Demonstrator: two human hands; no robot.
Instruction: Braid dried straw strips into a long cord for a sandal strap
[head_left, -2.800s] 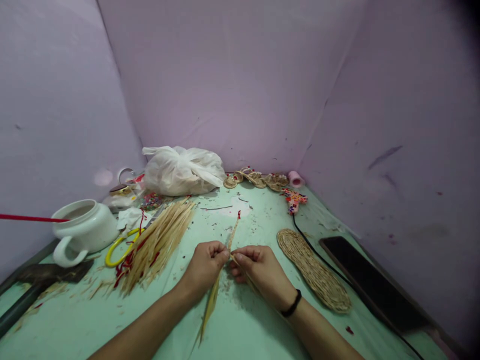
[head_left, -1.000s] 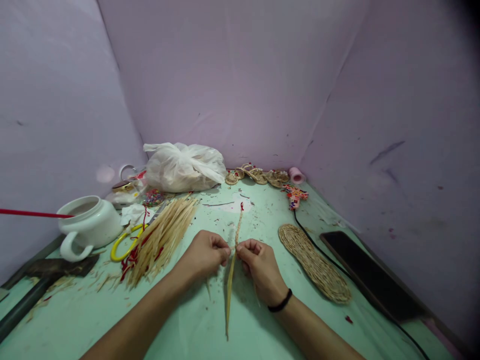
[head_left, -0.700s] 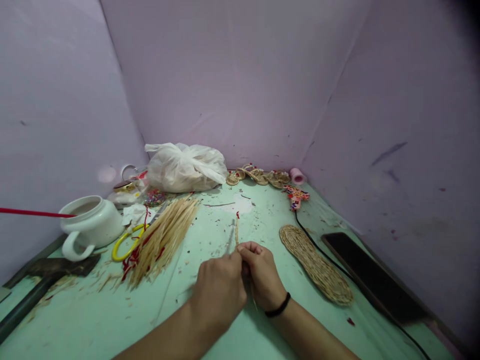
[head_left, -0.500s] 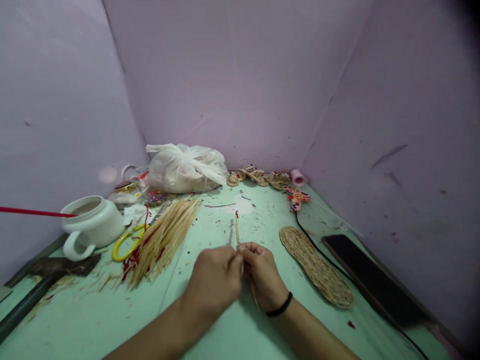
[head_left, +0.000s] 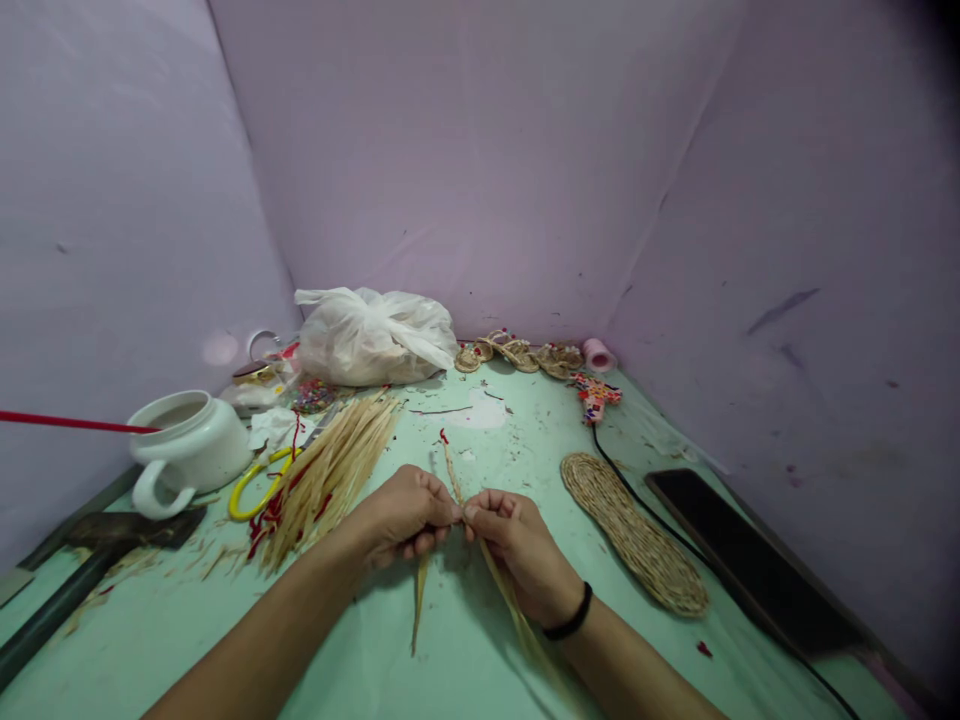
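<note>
A thin braided straw cord with a red tip points away from me over the middle of the table. At its near end my left hand pinches one straw strand, whose loose end hangs below the fingers. Close beside it, fingertips nearly touching, my right hand is closed on the other straw strands, which trail toward me under the wrist. To the left lies a bundle of straw with red thread. A woven straw sole lies to the right.
On the left stand a white pot, a hammer and yellow-handled scissors. A plastic bag, small woven sandals and a pink spool line the back. A black phone and cable lie right.
My left hand has moved left and turned, with a strand now hanging below it. The cord's red tip has swung left. My right hand has shifted slightly, still pinching.
</note>
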